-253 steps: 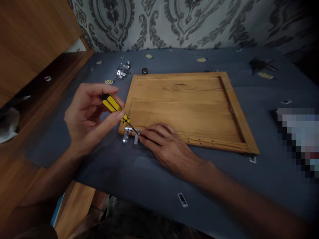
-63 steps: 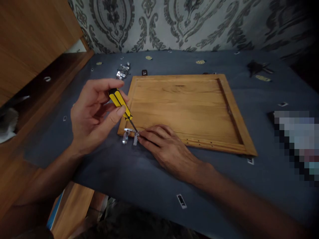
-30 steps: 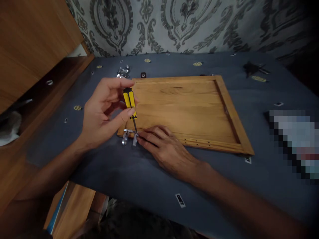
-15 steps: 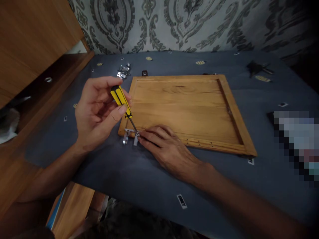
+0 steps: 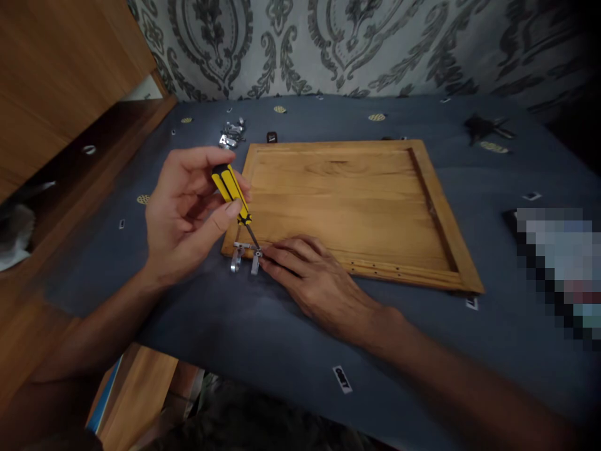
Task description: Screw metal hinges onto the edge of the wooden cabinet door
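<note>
My left hand (image 5: 181, 216) is closed around the yellow-and-black handle of a screwdriver (image 5: 231, 188), thumb on its near side. The shaft slants down to a silver metal bracket (image 5: 241, 246) at the near left corner of a framed wooden panel (image 5: 347, 194). Two bright metal arms stick out from the bracket past the panel's edge. My right hand (image 5: 317, 282) rests over the panel's near edge, its fingertips pinched at the bracket's right end, close beside the screwdriver tip. What lies under those fingertips is partly hidden.
Several loose metal pieces (image 5: 232, 133) lie beyond the panel's far left corner. A dark object (image 5: 486, 128) sits at the back right of the blue cloth (image 5: 263, 363). A wooden cabinet (image 5: 70, 75) stands at the left, and a blurred-out item (image 5: 558, 263) lies at the right.
The screwdriver handle and my left hand have shifted very slightly to the right. My right hand, the bracket and the panel stay in place.
</note>
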`<action>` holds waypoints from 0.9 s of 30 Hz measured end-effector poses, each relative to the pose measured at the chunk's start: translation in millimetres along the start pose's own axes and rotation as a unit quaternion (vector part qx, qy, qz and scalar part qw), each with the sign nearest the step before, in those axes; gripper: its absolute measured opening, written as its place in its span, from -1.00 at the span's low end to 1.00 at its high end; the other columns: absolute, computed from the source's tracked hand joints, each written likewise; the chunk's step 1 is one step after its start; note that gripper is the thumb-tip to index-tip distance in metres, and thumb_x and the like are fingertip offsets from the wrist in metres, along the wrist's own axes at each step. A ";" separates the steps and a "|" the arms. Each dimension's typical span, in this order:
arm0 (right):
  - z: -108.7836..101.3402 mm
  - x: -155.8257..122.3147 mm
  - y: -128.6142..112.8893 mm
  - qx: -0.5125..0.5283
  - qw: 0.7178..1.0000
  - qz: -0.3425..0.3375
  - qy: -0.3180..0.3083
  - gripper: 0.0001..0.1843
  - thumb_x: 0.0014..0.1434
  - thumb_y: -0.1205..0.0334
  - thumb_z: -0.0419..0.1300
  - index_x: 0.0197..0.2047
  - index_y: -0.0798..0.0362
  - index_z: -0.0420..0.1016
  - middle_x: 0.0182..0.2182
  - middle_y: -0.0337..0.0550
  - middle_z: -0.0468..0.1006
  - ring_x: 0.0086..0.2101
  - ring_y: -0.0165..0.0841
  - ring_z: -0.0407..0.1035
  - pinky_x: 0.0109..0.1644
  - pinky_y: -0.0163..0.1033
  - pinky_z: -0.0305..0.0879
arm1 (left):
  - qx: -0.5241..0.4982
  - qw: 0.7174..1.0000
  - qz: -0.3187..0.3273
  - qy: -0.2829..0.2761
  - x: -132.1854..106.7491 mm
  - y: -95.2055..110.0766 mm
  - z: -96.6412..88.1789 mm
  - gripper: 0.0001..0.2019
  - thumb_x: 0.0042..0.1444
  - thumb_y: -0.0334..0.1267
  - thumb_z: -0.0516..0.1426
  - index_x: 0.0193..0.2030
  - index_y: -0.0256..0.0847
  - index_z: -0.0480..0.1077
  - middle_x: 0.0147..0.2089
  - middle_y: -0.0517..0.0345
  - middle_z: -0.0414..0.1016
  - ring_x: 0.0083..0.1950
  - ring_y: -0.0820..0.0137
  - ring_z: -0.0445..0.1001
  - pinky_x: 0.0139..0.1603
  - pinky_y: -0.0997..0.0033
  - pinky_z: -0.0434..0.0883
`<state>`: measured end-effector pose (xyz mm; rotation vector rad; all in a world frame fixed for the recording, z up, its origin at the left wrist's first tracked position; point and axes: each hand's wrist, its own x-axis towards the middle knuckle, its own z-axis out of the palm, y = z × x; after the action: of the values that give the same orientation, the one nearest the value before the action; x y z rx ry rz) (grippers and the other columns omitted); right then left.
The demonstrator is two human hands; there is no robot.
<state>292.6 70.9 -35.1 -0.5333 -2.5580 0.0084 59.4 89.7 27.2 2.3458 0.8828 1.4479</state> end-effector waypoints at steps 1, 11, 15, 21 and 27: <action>0.1 0.0 0.1 -0.001 1.000 0.001 -0.002 -0.67 0.40 0.43 0.02 0.09 0.13 0.54 0.05 0.03 0.61 0.04 -0.19 0.40 0.14 0.01 0.35 | 0.000 1.000 -0.002 -0.001 -0.3 -1.0 0.5 -0.44 0.17 -0.39 0.30 0.26 0.09 0.28 -0.08 0.22 0.56 -0.12 0.36 0.66 -0.20 0.37 0.67; -0.7 0.0 0.4 0.015 1.000 -0.003 -0.002 -0.68 0.39 0.42 0.04 0.11 0.22 0.52 0.07 0.09 0.59 0.06 -0.14 0.37 0.14 0.04 0.35 | -0.019 0.996 0.029 0.081 -3.2 0.8 11.7 -0.33 -0.12 -0.31 0.49 0.17 -0.08 0.44 0.01 0.12 0.39 -0.18 0.52 0.48 -0.27 0.63 0.60; -1.1 -0.4 0.1 0.009 1.000 -0.004 -0.004 -0.67 0.40 0.42 0.02 0.11 0.20 0.52 0.06 0.07 0.60 0.05 -0.15 0.38 0.14 0.03 0.35 | -0.019 0.997 0.053 0.052 -2.7 -3.9 7.0 -0.27 -0.10 -0.34 0.48 0.25 -0.08 0.40 0.08 0.11 0.39 -0.19 0.52 0.50 -0.26 0.60 0.61; 0.3 0.3 0.1 0.004 1.000 0.000 -0.007 -0.67 0.39 0.44 0.03 0.11 0.17 0.53 0.06 0.04 0.60 0.04 -0.16 0.40 0.15 0.02 0.35 | -0.023 0.997 0.059 0.035 -2.2 -9.1 2.1 -0.27 -0.06 -0.36 0.46 0.28 -0.07 0.38 -0.02 0.09 0.45 -0.19 0.47 0.54 -0.20 0.55 0.63; 1.5 -0.1 0.2 0.004 1.000 -0.001 0.008 -0.68 0.41 0.42 0.01 0.08 0.18 0.54 0.04 0.03 0.61 0.03 -0.16 0.40 0.13 0.01 0.35 | -0.031 0.996 0.041 0.072 -1.0 -7.5 -1.3 -0.34 -0.04 -0.37 0.45 0.22 0.02 0.42 0.06 0.16 0.41 -0.21 0.54 0.52 -0.27 0.57 0.62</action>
<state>292.1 71.2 -36.4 -0.5247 -2.5430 0.0137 55.2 94.9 23.4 2.2805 0.7720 1.6714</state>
